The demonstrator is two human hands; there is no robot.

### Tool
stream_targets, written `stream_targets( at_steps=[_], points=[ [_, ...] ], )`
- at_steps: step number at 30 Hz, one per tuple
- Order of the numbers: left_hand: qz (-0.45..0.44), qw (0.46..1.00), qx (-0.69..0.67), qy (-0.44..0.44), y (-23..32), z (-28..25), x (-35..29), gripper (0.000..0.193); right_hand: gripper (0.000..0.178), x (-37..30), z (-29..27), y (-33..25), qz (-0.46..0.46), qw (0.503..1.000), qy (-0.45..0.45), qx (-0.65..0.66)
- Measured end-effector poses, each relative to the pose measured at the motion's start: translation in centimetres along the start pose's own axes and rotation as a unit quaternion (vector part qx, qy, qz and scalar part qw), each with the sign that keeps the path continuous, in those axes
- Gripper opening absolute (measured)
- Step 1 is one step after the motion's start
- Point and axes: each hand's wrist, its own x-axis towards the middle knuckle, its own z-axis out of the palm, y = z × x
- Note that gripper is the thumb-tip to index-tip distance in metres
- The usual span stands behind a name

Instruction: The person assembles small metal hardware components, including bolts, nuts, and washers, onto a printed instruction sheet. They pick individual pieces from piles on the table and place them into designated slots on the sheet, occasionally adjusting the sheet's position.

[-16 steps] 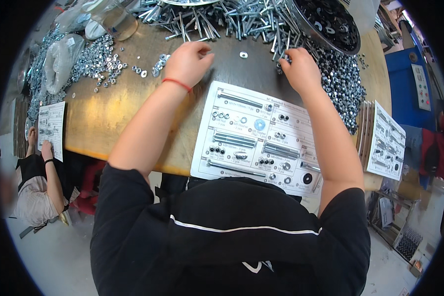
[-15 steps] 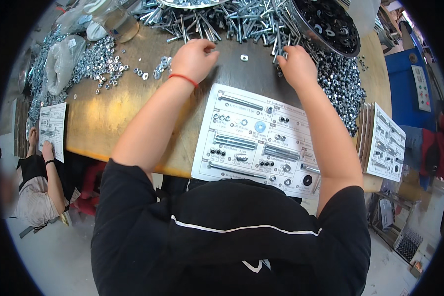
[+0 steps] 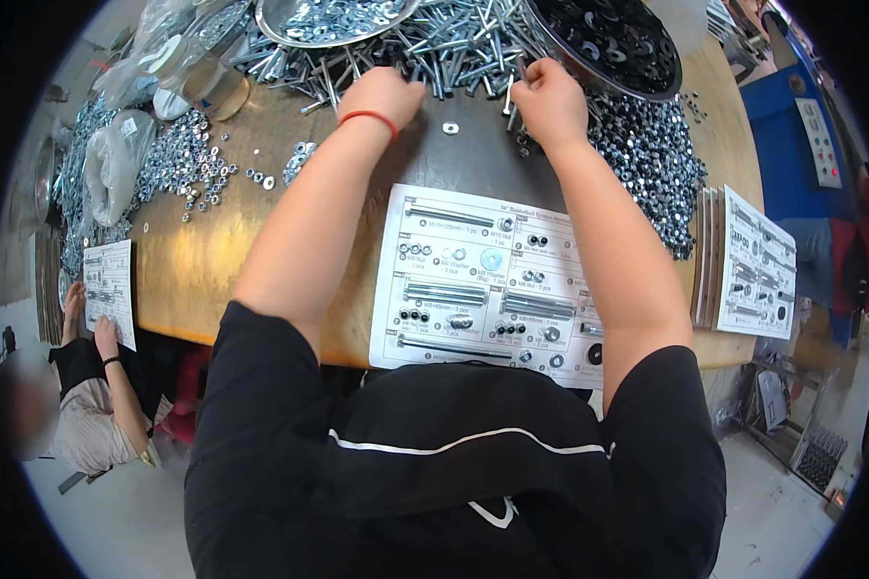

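Observation:
My left hand (image 3: pixel 381 99), a red cord round its wrist, reaches to the near edge of a heap of long silver bolts (image 3: pixel 454 48). Its fingers are curled, with the tips hidden among the bolts. To the right, my right hand (image 3: pixel 554 106) is closed in a pinch at the same heap, and a dark bolt shank (image 3: pixel 522 68) sticks up from its fingers. Between the hands and closer to me, a lone washer (image 3: pixel 450 127) lies on the table. A printed board (image 3: pixel 444 280) with pictured bolts, nuts and washers lies before me, partly under my right forearm.
A bowl of black washers (image 3: pixel 608 43) stands above a pile of nuts (image 3: pixel 652 154) at right. Behind the bolts is a bowl of silver washers (image 3: pixel 333 21). Loose nuts (image 3: pixel 188 159), a clear jar (image 3: pixel 203 82) and plastic bags sit left. A co-worker (image 3: pixel 97 405) handles another board.
Both hands have moved farther into the bolt heap. The right hand's fingers have closed, with a bolt shank now showing at them. The whole view has shifted slightly.

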Motion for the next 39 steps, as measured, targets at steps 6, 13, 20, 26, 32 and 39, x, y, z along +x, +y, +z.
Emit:
stream_targets(
  at_steps=[6,13,20,26,32,39],
  points=[
    [0.055,0.980,-0.181,-0.061,-0.7,-0.9,-9.6,0.029,0.011,-7.3,-9.0,4.3,0.091,0.943,-0.106,0.302],
    [0.322,0.945,0.016,-0.054,5.5,5.0,-14.2,0.016,0.008,-14.2,-14.5,12.3,0.176,0.918,-0.158,0.317],
    [0.340,0.935,0.090,-0.046,7.9,7.7,-14.8,0.013,0.012,-16.3,-15.0,14.8,0.093,0.976,-0.108,0.166],
    [0.339,0.936,0.075,-0.051,7.2,8.3,-14.6,0.014,0.010,-16.0,-15.1,14.9,-0.072,0.993,-0.090,-0.007],
    [0.336,0.936,0.082,-0.057,7.7,8.4,-14.9,0.016,0.007,-16.2,-15.0,15.3,-0.086,0.993,-0.080,-0.018],
    [0.322,0.940,0.091,-0.067,7.5,8.2,-15.0,0.016,0.005,-15.7,-14.7,15.0,-0.108,0.990,-0.093,-0.023]
  ],
)
